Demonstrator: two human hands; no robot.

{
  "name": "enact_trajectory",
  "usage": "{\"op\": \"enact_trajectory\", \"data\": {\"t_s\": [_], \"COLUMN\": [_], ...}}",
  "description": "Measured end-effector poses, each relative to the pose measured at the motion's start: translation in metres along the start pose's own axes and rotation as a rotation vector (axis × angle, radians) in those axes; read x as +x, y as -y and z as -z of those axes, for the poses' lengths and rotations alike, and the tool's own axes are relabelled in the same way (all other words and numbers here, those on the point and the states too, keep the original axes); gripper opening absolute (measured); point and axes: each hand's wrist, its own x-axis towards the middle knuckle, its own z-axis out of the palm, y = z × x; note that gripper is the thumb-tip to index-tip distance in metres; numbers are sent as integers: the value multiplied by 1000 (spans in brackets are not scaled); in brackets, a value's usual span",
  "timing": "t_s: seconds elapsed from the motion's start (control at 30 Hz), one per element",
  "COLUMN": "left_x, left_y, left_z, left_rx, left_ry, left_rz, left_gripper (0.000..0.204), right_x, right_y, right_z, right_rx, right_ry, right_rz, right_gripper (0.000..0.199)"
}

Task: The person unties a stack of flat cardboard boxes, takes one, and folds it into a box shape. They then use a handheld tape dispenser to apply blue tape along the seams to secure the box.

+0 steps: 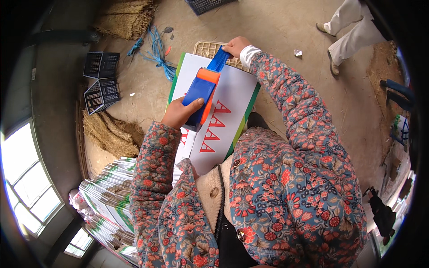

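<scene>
A white cardboard carton (239, 100) with green edges and red lettering lies in front of me, its flaps meeting along a middle seam. Over that seam my left hand (179, 112) grips a blue and orange tape dispenser (199, 93), thumb on top. My right hand (237, 46), beyond it, pinches the free end of a strip of blue tape (218, 61). The strip is stretched from the dispenser's far end up to my right fingers. Beneath the carton's far end shows a beige plastic lattice (203, 48); most of it is hidden.
Stacked flat cartons (111, 203) stand at the lower left. Black crates (102, 65), blue strapping (157, 54) and straw mats (107, 136) lie left on the floor. Another dark crate (209, 5) is at the far edge. A person in light trousers (351, 38) stands at far right.
</scene>
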Motion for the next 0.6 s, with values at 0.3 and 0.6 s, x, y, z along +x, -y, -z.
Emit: {"op": "enact_trajectory", "data": {"t_s": [0.3, 0.6], "left_x": [4, -4], "left_y": [-11, -25], "left_z": [-5, -11], "left_rx": [15, 53], "left_ry": [11, 1], "left_rz": [84, 145], "left_gripper": [61, 61], "right_x": [11, 10], "right_y": [-20, -36], "right_z": [1, -31], "right_rx": [71, -48], "right_ry": [106, 152], "right_rz": [-72, 29], "right_gripper": [30, 31]}}
